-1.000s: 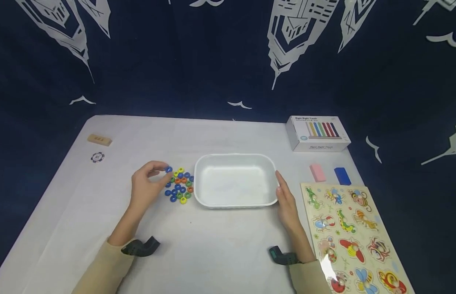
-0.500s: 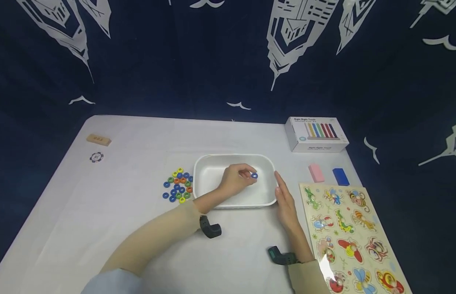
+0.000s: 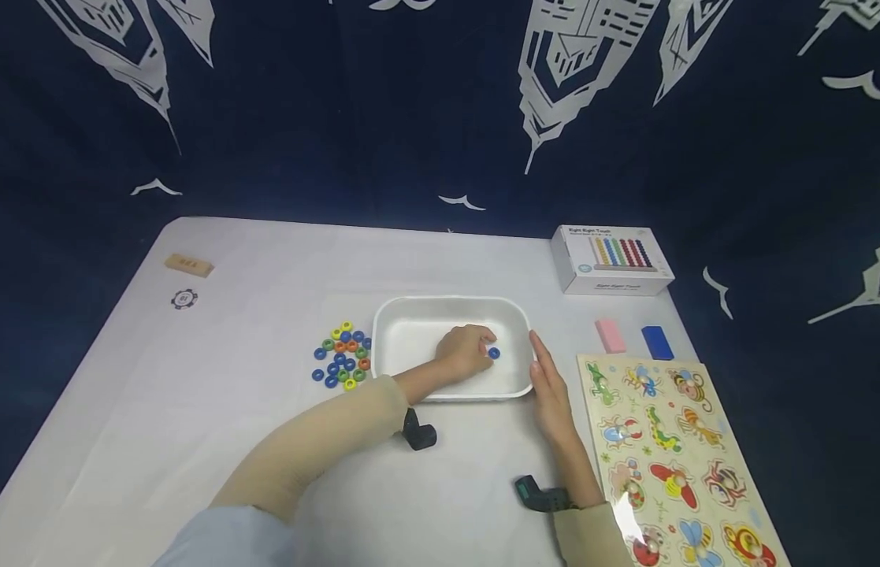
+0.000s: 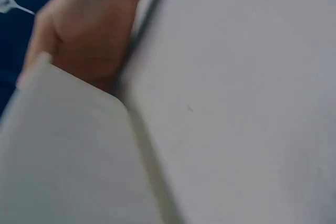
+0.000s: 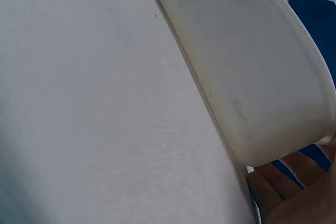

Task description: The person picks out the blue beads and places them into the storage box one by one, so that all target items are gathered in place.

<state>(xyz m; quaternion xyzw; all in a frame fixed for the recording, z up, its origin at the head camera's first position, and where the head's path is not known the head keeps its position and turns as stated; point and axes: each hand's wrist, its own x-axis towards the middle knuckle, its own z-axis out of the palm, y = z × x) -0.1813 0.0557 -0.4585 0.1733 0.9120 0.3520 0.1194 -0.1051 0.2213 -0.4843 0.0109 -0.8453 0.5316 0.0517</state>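
Note:
A blue bead sits on the floor of the white tray, toward its right side. Just left of that bead is my left hand, reaching over the tray's front edge with thumb and index fingertip spread apart. My right hand rests along the tray's right end, fingers straight against the rim. In the left wrist view the left hand is partly hidden behind the tray's side wall. The right wrist view has the right hand at the tray's corner.
Left of the tray lies a loose group of coloured beads. A wooden block and a round chip lie at far left. To the right are a white box, pink block, blue block and insect puzzle board.
My left hand has carried one blue bead from the group rightward over the tray, lowered it and let it go inside. My right hand has stayed at the tray's right end.

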